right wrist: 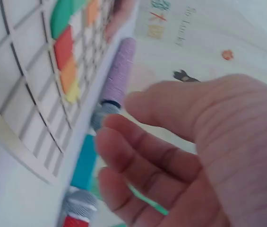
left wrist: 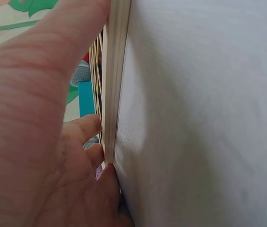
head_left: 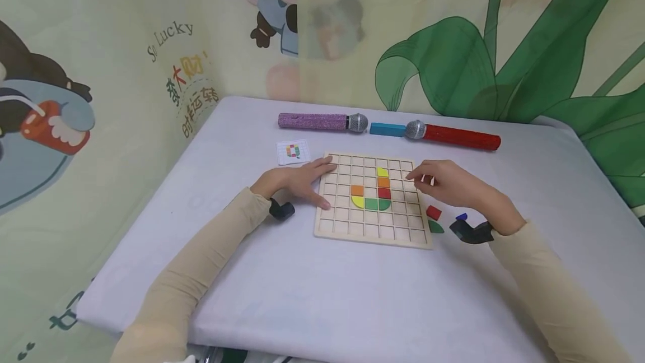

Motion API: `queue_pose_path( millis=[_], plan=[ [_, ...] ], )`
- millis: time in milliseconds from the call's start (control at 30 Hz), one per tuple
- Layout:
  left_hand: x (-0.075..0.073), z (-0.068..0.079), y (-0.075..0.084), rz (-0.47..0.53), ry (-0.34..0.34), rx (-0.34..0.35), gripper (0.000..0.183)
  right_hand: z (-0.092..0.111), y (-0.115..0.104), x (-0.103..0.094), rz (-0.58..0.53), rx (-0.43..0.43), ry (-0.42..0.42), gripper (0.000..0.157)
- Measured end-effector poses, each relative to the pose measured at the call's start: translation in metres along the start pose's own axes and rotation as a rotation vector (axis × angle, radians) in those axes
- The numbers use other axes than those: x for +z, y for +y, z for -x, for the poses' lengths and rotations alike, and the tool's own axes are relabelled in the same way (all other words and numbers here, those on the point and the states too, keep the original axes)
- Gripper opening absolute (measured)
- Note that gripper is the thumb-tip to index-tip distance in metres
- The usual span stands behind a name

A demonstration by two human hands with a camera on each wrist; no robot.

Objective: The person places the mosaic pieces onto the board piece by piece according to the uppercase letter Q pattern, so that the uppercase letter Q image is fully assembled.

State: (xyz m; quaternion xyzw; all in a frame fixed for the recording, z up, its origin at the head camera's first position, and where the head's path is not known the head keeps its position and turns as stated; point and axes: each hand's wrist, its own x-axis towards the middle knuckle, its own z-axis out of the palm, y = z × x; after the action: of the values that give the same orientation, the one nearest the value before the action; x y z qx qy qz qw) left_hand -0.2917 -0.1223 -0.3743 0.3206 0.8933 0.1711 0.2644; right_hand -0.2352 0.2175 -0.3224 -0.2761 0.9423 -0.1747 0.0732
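A wooden grid board (head_left: 340,228) lies flat on the table with several coloured tiles in its squares, among them a yellow tile (head_left: 383,172), a red tile (head_left: 384,193) and a green tile (head_left: 371,204). On the board's left edge rests my left hand (head_left: 299,181), thumb and fingers spread; the left wrist view has the fingers against the board's side (left wrist: 109,94). My right hand (head_left: 445,182) hovers by the board's right edge, fingers loosely bent. Between thumb and fingertips (right wrist: 109,142) nothing shows in the right wrist view. A loose red tile (head_left: 433,213) lies below this hand.
Beside the board's right edge lie a green leaf-shaped tile (head_left: 435,227) and a small blue tile (head_left: 462,217). A pattern card (head_left: 293,152) sits behind the left hand. Along the back are a purple microphone (head_left: 314,121), a blue block (head_left: 387,129) and a red microphone (head_left: 461,135).
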Motion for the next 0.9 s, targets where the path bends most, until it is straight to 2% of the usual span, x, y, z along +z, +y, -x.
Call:
queue_pose_path(
  millis=[300,567,800,900],
  plan=[
    [0.001,-0.003,0.003,0.0,-0.005,0.005,0.104,0.023,0.008,-0.008,-0.008,0.085,-0.135,0.03],
    [0.002,-0.002,0.003,0.015,0.003,-0.003,0.104,0.026,0.018,-0.01,0.003,0.106,-0.179,0.024],
    [0.0,0.001,0.001,0.01,0.011,0.004,0.104,0.026,0.02,-0.011,-0.003,0.18,-0.332,0.021],
    [0.0,0.001,0.001,0.007,0.011,0.017,0.104,0.025,0.019,-0.01,-0.011,0.198,-0.36,0.021]
  ],
)
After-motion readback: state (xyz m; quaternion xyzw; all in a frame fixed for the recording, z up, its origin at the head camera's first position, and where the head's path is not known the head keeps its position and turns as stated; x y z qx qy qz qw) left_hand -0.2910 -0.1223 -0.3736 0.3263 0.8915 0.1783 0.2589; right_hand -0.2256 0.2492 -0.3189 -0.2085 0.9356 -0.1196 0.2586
